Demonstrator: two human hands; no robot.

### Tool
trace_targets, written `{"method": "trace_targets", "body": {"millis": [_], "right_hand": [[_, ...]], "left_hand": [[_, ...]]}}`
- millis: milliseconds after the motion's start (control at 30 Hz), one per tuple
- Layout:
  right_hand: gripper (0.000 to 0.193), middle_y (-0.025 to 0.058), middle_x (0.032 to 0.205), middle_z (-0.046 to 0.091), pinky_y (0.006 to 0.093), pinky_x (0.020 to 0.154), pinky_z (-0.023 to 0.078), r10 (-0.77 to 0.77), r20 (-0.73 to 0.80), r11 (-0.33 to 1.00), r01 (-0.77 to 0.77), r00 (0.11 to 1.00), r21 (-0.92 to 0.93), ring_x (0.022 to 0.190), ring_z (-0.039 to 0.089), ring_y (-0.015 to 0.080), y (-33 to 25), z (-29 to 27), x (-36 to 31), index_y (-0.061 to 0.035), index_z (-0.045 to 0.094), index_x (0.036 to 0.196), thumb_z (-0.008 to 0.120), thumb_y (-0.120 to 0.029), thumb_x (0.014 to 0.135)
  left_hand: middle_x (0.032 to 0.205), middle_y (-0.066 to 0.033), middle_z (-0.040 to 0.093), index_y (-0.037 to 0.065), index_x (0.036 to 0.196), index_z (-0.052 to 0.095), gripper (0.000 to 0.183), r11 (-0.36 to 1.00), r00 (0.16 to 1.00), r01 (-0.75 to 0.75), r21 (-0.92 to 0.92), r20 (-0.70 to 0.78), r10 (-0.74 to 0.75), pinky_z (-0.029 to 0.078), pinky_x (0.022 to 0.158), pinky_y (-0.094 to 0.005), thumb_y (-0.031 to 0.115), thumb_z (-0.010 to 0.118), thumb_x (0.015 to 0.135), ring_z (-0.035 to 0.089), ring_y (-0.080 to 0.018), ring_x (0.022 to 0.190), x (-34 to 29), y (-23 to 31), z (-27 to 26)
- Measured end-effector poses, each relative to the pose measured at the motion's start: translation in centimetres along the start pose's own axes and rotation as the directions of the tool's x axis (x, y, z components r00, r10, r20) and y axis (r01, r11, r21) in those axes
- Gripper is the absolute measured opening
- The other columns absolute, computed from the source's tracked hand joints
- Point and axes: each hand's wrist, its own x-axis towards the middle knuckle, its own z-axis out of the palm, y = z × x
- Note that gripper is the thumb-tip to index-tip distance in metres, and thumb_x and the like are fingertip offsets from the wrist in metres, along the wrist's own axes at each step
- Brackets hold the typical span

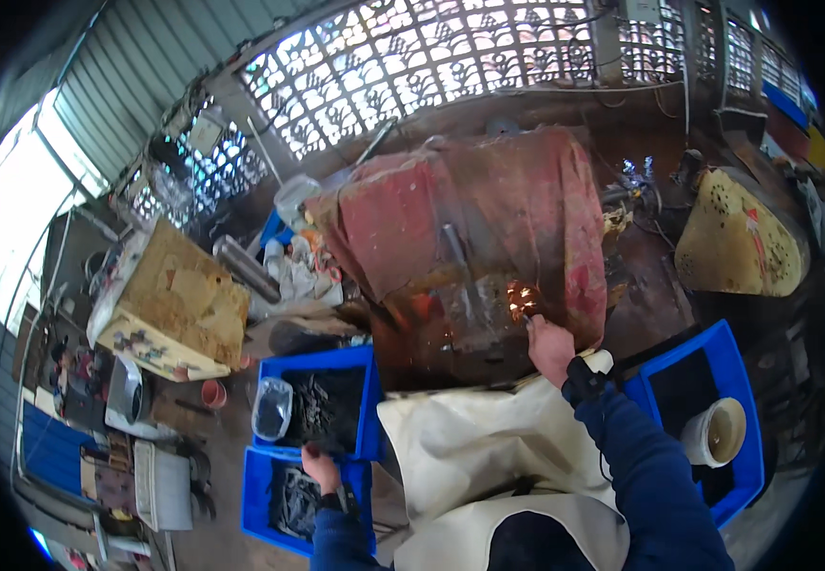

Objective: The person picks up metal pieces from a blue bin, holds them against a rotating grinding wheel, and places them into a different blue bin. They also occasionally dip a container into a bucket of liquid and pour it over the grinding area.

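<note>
My right hand (pixel 550 352) is closed around something small that I cannot make out. Orange sparks (pixel 525 299) glow just beyond its fingertips, in the dark recess below a draped red cloth (pixel 388 228). To the left, my left hand (pixel 320 468) is closed over the place where two blue bins meet; what its fingers hold, if anything, is too small to name. Dark, thin pieces (pixel 312 407) fill part of the farther blue bin (pixel 372 390), beside a clear plastic tub (pixel 271 409). Similar dark strips (pixel 296 500) lie in the nearer blue bin (pixel 252 500).
A cream apron (pixel 488 438) covers my lap. On my right stands another blue bin (pixel 738 381) with a white bucket (pixel 734 430) in it. A worn yellowish box (pixel 184 305) is at the left, a stained foam-like slab (pixel 736 238) at the far right. Behind runs a lattice wall (pixel 422 57).
</note>
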Motion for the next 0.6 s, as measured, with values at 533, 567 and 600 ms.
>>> {"method": "trace_targets", "body": {"millis": [533,567,600], "right_hand": [[0.028,0.0257,0.085,0.064,0.0549,0.067,0.047,0.032,0.093,0.988,-0.017,0.995,-0.155,0.079,0.061,0.0459,1.3,0.9,1.2,-0.0082,0.056,0.106,0.045,-0.033,0.099],[0.028,0.0247,0.085,0.065,0.0551,0.067,0.047,0.022,0.088,0.986,-0.007,0.996,-0.164,0.079,0.062,0.0455,1.3,0.9,1.2,-0.0085,0.057,0.106,0.046,-0.033,0.099],[0.027,0.0237,0.084,0.065,0.0553,0.066,0.047,0.012,0.081,0.985,0.002,0.997,-0.173,0.079,0.062,0.0450,1.3,0.9,1.3,-0.0089,0.057,0.106,0.046,-0.033,0.099]], "left_hand": [[0.089,-0.0165,0.066,0.005,0.094,0.068,0.016,0.969,0.994,-0.085,0.231,0.085,0.067,0.051,0.076,-0.0417,0.006,0.059,0.081,0.064,-0.0351,0.088,3.5,1.3,-0.5],[0.089,-0.0166,0.066,0.006,0.095,0.068,0.016,0.943,0.983,-0.139,0.304,0.160,0.093,0.051,0.077,-0.0426,0.008,0.059,0.081,0.064,-0.0355,0.089,3.8,1.4,0.3],[0.089,-0.0167,0.066,0.006,0.096,0.068,0.017,0.908,0.965,-0.199,0.368,0.237,0.115,0.051,0.077,-0.0435,0.009,0.059,0.082,0.064,-0.0359,0.089,4.1,1.4,1.0]]}}
